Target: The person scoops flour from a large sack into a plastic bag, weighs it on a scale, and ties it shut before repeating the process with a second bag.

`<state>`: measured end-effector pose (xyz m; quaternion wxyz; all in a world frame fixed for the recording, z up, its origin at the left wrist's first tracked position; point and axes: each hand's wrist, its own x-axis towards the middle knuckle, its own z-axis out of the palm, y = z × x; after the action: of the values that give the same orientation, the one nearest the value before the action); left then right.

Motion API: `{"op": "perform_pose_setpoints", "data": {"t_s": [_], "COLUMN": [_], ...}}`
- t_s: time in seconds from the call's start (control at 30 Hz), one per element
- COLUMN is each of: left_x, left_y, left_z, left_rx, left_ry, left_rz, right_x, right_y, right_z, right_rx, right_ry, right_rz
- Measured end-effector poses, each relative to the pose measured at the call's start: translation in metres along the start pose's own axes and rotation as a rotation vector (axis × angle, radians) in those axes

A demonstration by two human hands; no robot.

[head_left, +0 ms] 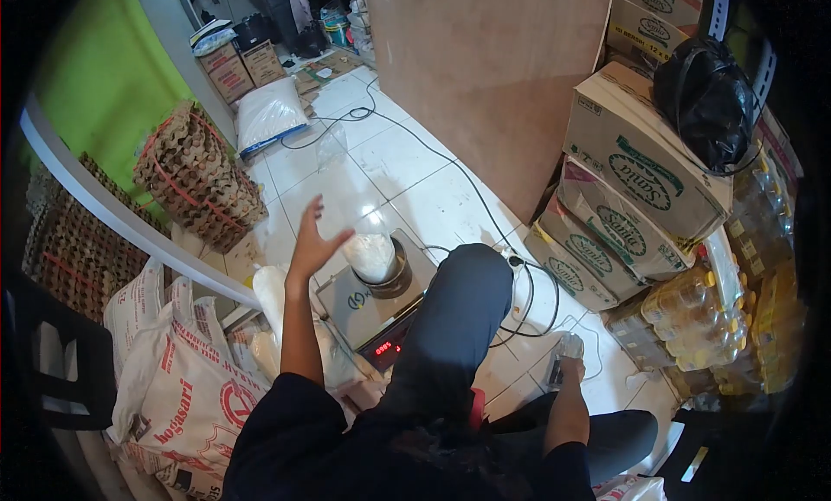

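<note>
Currently the left hand hangs with thumb and fingers spread wide, near a clear bag of white powder that sits in the mouth of a dark round container. That container stands on the platform of a scale with red lit digits on its front, and a bent knee in dark trousers rises just beside it, blocking part of the scale and the floor beyond. The right hand is low at the other side, at a see-through object; whether it grips or merely touches this, I cannot tell. A black cable snakes across the white tiles, with loops lying near the knee. Printed cartons are stacked on the right, a black plastic bag on top, and bundled bottles of yellow oil stand next to them. Large printed sacks crowd the left, below egg trays tied in a stack, while a brown panel closes off the floor ahead.
</note>
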<state>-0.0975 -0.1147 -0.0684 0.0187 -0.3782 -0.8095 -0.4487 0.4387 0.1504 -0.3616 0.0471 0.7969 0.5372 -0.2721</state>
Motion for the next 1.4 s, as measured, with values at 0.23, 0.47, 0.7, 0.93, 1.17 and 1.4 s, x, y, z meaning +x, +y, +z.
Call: {"op": "perform_pose_setpoints", "data": {"t_s": [0.23,0.47,0.7,0.93,1.17,1.4], "left_x": [-0.023,0.007,0.008,0.019,0.032,0.063], "left_y": [-0.035,-0.028,-0.002,-0.023,-0.041,-0.019], "left_z": [0.053,0.1,0.113,0.114,0.109,0.086], "left_rx": [-0.096,0.185,-0.091,-0.512,-0.456,-0.338], "left_ry": [-0.119,-0.025,0.071,0.047,0.177,0.267], "left_rz": [0.065,0.165,0.131,0.058,0.02,0.093], "right_x": [-0.002,0.005,0.006,0.001,0.002,0.007], "right_y": [-0.004,0.0,0.005,0.004,0.001,0.009], "right_z": [-0.002,0.003,0.009,0.012,0.013,0.021], "right_rx": [0.011,-0.038,-0.003,-0.038,0.079,0.023], "right_ry": [0.013,-0.017,-0.013,0.031,0.033,0.119], "right_rz": [0.032,-0.004,0.134,0.135,0.233,0.198]}}
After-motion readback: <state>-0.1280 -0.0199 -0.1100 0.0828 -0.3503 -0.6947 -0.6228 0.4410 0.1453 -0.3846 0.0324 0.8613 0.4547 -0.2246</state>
